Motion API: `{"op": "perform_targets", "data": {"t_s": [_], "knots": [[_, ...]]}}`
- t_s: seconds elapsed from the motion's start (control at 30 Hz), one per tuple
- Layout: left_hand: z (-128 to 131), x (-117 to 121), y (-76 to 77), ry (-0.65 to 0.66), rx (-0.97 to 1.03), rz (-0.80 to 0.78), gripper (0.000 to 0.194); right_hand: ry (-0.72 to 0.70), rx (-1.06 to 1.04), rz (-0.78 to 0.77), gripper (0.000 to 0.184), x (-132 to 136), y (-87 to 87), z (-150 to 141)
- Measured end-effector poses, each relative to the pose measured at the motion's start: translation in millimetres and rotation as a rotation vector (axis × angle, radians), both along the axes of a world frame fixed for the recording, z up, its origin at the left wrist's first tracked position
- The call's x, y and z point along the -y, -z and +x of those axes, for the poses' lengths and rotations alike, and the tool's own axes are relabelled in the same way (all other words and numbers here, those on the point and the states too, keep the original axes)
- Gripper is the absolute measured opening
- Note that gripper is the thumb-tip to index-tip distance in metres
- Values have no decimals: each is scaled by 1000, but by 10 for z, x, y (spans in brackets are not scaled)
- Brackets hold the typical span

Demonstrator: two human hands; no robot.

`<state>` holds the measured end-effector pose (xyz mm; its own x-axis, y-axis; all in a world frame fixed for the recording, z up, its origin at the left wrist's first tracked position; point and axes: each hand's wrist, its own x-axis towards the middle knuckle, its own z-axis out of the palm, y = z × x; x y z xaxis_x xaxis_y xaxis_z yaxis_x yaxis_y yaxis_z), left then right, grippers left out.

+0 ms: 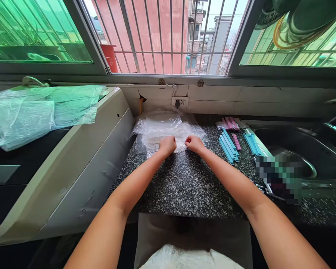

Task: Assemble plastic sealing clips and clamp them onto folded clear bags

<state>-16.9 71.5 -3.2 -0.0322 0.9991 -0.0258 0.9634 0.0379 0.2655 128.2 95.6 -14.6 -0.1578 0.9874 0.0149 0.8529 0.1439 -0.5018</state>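
Note:
Crumpled clear plastic bags (164, 123) lie in a layered pile on the speckled black counter (182, 186), against the tiled wall. At the pile's near edge, my left hand (167, 145) is closed, its fingers curled in on the plastic. A short gap to the right, my right hand (194, 143) pinches the same edge between thumb and fingers. How much plastic sits inside each grip is hidden. Right of the pile lie several flat blue strips (229, 146), like bag sealing clips, beside a short pink strip (236, 142). More pink strips (230, 123) rest behind them.
Further blue strips (252, 144) lie beside a dark sink (282, 136) on the right. A pixelated patch (280, 179) covers something at its front edge. A large cream-sided appliance (100, 164) bounds the left, with plastic sheets (44, 108) on top. A wall socket (180, 101) holds a plug.

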Motion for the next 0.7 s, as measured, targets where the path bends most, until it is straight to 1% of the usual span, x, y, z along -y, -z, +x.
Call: {"op": "perform_targets", "data": {"t_s": [0.2,0.33,0.43,0.5,0.57,0.7], "knots": [[-28,90,-145,43,62,53,27,-96,-170,100,9,92,-72,131],[-49,208,-202,98,252,133,18,-177,-312,183,8,241,-105,288],[-48,304,-194,159,446,183,12,-302,-430,270,11,378,-94,419],[-31,370,-173,192,576,190,9,-345,-462,316,13,467,-70,500],[-3,434,-147,204,680,185,8,-358,-483,332,15,546,-37,571],[59,530,-90,213,844,147,8,-327,-503,349,12,660,24,687]]}}
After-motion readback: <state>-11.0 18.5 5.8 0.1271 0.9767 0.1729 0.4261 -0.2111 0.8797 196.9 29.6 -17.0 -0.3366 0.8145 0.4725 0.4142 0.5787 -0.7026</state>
